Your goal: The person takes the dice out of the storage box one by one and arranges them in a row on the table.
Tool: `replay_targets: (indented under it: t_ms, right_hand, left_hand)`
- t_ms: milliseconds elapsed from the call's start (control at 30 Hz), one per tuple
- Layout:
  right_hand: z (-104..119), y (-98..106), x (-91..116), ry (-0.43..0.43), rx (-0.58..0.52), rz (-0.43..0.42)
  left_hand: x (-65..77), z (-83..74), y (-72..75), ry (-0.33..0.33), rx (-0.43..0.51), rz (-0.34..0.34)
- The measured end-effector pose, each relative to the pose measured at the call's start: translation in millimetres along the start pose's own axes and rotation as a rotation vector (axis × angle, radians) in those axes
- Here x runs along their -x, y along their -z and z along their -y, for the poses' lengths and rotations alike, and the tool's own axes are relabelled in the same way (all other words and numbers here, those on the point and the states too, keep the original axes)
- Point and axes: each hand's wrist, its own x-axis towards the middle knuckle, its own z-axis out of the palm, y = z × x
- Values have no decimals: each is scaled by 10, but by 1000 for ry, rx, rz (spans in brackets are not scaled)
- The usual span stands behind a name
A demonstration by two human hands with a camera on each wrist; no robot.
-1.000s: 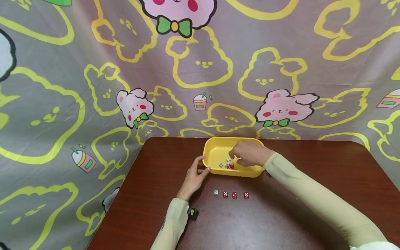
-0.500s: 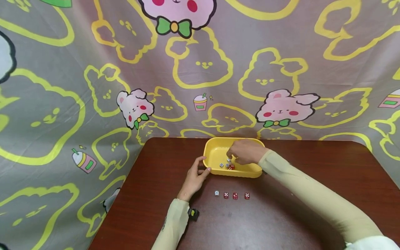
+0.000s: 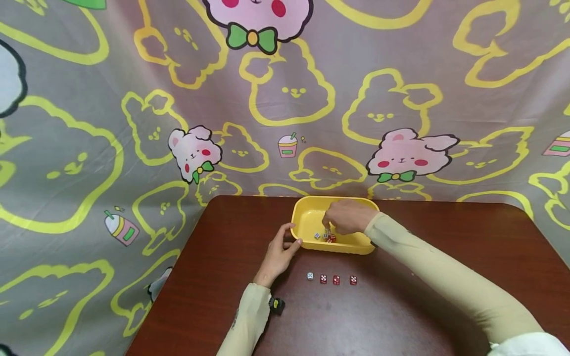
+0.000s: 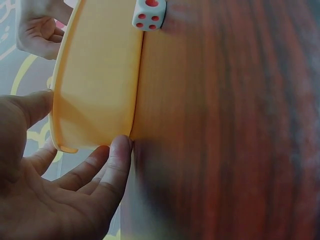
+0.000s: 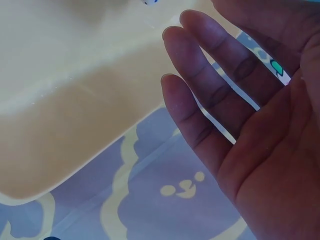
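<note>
The right hand [image 3: 349,216] is down in the tub [image 3: 307,217], over dice [image 3: 331,239] (whether its grip pinches one, I can't tell); the left hand [image 3: 275,257], fingers spread, touches the tub's end. Four more dice [image 3: 323,279] line the brown desk [image 3: 249,222], cartoon cloth [image 3: 320,74] behind.

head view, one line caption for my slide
Left hand touches a yellow tray, right hand at the dice inside; four more dice in a row on the table.

Cartoon-print grey cloth [image 3: 311,113], dark wood-grain table [image 3: 445,232]
</note>
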Motion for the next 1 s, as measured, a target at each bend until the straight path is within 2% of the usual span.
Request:
replay_targets:
  t_ms: [300, 633, 1000]
  right_hand:
    - [17, -90, -58, -5, -7, 26]
    - [35, -176, -131, -17, -6, 54]
    - [50, -243, -212, -16, 37, 89]
  left_hand:
    - [12, -6, -6, 12, -30, 4]
    - [9, -1, -1, 16, -13, 2]
    - [8, 13, 8, 10, -22, 5]
